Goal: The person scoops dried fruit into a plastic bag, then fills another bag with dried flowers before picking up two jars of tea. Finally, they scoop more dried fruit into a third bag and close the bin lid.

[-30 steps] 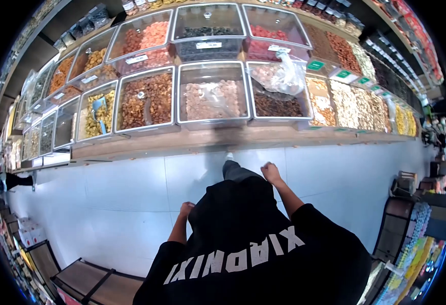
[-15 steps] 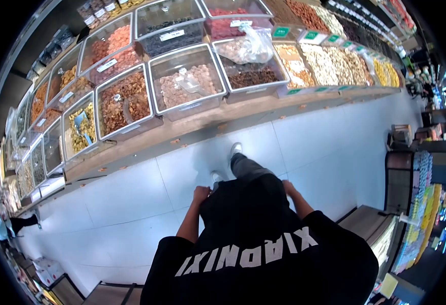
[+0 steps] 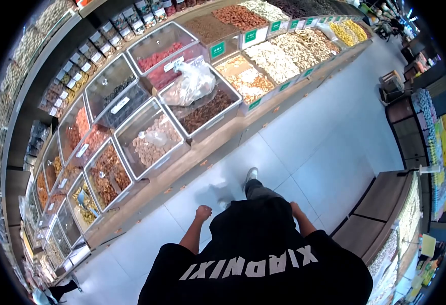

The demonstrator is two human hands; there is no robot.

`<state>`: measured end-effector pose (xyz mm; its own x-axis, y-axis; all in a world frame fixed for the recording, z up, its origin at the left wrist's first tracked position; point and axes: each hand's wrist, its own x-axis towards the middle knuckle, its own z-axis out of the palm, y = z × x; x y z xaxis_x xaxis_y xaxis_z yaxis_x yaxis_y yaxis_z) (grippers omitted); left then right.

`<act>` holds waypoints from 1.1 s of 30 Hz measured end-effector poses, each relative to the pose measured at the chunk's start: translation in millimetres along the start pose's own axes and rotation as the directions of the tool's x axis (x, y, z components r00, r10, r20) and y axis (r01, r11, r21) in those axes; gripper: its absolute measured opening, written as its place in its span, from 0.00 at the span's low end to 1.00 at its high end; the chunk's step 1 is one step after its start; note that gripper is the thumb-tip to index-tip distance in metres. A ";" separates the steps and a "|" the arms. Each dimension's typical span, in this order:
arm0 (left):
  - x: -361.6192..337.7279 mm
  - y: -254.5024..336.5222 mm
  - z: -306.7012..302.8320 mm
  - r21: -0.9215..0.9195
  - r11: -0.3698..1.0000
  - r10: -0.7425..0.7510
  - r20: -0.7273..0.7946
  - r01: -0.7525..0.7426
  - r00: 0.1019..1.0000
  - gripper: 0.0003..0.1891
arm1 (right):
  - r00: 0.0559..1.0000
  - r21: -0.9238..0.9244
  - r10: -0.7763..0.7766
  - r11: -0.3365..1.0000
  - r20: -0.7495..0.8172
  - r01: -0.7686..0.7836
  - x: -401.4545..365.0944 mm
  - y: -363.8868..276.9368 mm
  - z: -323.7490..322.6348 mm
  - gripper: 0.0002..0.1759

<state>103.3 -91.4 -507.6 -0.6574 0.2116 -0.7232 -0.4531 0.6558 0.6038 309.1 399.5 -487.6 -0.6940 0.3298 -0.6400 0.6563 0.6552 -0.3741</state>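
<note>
The left hand [image 3: 202,212] hangs curled in a fist, holding nothing. The right hand [image 3: 295,207] is half hidden, so its state cannot be told. The bin counter [image 3: 192,165] runs diagonally ahead-left, nearer to the left hand.

Left hand [image 3: 202,212] loosely fisted, arm hanging, right hand [image 3: 295,207] low beside hip, fingers hidden

White block letters that read XIAONIXI ran across the black shirt [image 3: 248,239], lower centre of the frame, green tags [image 3: 218,50] and white labels [image 3: 119,105] on the bins [image 3: 151,137], upper centre, were too small to read
</note>
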 end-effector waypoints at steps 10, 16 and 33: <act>51.0 143.2 17.7 -0.196 0.971 0.101 -0.190 -0.138 0.977 0.13 | 0.984 -0.205 -0.054 0.975 0.170 0.089 93.8 -3.8 -77.3 0.31; 5.7 191.7 37.4 0.098 0.995 0.011 -0.165 0.005 0.986 0.19 | 0.939 0.100 -0.230 0.972 0.255 0.210 199.0 -152.3 -187.6 0.34; -31.9 43.8 53.4 -0.478 0.844 -0.458 -0.406 0.243 0.791 0.24 | 0.618 -0.078 -0.673 0.700 -0.406 0.710 264.3 -660.6 -302.3 0.67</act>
<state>136.6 -30.7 -475.9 -0.5571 -0.4274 -0.7120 -0.8300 0.2581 0.4945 -397.3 259.3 -206.8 -0.9909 0.0394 0.1286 -0.0565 0.7457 -0.6639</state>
